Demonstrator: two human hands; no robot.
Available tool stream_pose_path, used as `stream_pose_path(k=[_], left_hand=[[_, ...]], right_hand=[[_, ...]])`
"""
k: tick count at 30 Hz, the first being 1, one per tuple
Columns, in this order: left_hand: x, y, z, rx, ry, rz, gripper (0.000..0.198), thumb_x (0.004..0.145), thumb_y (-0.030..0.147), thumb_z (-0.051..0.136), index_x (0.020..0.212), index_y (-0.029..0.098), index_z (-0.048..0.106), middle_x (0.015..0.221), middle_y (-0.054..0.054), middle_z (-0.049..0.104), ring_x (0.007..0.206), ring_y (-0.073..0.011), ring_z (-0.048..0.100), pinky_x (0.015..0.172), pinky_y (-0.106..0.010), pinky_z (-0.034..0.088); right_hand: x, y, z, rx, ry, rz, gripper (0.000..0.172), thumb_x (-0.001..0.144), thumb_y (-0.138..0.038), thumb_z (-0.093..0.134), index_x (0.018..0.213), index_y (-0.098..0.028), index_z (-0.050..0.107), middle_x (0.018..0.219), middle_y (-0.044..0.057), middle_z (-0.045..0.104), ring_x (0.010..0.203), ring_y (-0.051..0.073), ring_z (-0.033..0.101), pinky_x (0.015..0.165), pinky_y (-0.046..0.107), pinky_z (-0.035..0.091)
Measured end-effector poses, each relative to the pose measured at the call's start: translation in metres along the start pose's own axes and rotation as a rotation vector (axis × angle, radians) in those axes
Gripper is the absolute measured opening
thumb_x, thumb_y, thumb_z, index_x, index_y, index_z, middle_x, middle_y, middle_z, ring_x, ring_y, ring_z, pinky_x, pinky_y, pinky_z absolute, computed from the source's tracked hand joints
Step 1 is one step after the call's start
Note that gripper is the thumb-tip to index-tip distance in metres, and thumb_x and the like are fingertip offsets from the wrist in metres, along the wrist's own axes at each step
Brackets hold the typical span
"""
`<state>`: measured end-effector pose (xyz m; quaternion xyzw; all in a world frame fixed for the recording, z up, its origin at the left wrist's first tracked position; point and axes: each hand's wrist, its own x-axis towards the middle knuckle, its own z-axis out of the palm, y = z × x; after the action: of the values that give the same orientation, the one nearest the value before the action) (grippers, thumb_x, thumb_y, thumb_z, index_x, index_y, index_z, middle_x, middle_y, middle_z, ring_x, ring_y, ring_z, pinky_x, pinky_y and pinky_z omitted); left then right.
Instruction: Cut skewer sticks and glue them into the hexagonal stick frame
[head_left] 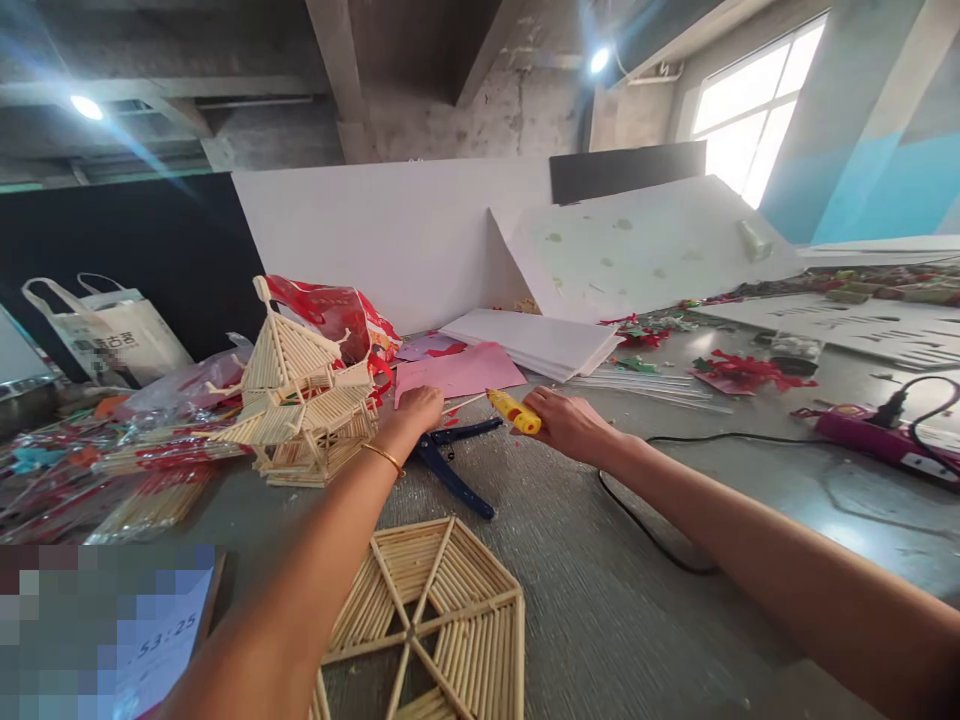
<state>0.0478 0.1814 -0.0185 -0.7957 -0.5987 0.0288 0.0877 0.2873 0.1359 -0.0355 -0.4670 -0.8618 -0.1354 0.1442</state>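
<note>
My right hand is closed around a yellow hot glue gun, its nozzle pointing left. Pinched in the fingers of my left hand is a thin wooden stick, whose far end lies close to the nozzle; whether they touch I cannot tell. Just below my left hand lies a dark blue cutting tool with its handles spread. Nearer to me, a flat polygonal frame of wooden sticks rests on the table, partly hidden by my left forearm. A pagoda model made of sticks stands left of my left hand.
Pink paper and stacked white boards lie behind my hands. Plastic-wrapped sticks cover the left side. A black cable runs beneath my right arm, and a purple power strip sits at right.
</note>
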Motion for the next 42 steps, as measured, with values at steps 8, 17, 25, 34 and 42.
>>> stream_pose_path(k=[8,17,25,34,42], left_hand=[[-0.096,-0.025,-0.029,-0.226,0.158,-0.139,0.012,0.07,0.015,0.054,0.07,0.015,0.066,0.074,-0.01,0.067,0.076,-0.0225,0.062,0.067,-0.029,0.044],[-0.191,-0.034,-0.011,-0.596,0.207,-0.108,0.012,0.07,0.024,0.049,0.067,0.02,0.06,0.062,0.001,0.063,0.058,-0.0131,0.057,0.052,-0.022,0.037],[-0.187,-0.041,-0.031,-0.768,0.51,-0.23,0.011,0.068,0.029,0.056,0.07,0.018,0.06,0.065,0.001,0.062,0.059,-0.0126,0.055,0.057,-0.024,0.04],[-0.187,-0.052,-0.007,-1.148,0.839,-0.439,0.02,0.067,0.034,0.061,0.075,0.016,0.06,0.064,0.001,0.059,0.055,-0.0097,0.051,0.051,-0.02,0.04],[-0.185,-0.044,-0.002,-1.027,0.803,-0.399,0.019,0.068,0.033,0.059,0.076,0.016,0.061,0.067,0.0,0.063,0.059,-0.0118,0.055,0.055,-0.022,0.042]], right_hand=[[-0.001,0.006,-0.001,-0.058,-0.183,-0.014,0.036,0.082,-0.049,0.047,0.091,-0.015,0.054,0.093,0.011,0.059,0.075,0.02,0.056,0.053,0.026,0.028],[-0.002,0.017,-0.018,0.05,-0.106,-0.062,0.041,0.073,-0.024,0.053,0.112,-0.011,0.053,0.111,0.015,0.056,0.102,0.026,0.051,0.082,0.034,0.039],[0.012,-0.097,-0.044,0.149,0.148,-0.349,0.027,0.088,-0.02,0.034,0.094,-0.014,0.06,0.094,0.01,0.061,0.089,0.02,0.053,0.083,0.033,0.038],[0.084,-0.191,-0.006,0.056,-0.335,-0.354,0.021,0.081,-0.023,0.048,0.084,-0.01,0.064,0.093,0.015,0.065,0.083,0.024,0.059,0.064,0.031,0.042],[0.048,-0.17,-0.037,0.269,-0.494,-0.626,0.016,0.078,-0.02,0.052,0.085,-0.016,0.066,0.081,0.002,0.066,0.069,0.009,0.056,0.063,0.02,0.04]])
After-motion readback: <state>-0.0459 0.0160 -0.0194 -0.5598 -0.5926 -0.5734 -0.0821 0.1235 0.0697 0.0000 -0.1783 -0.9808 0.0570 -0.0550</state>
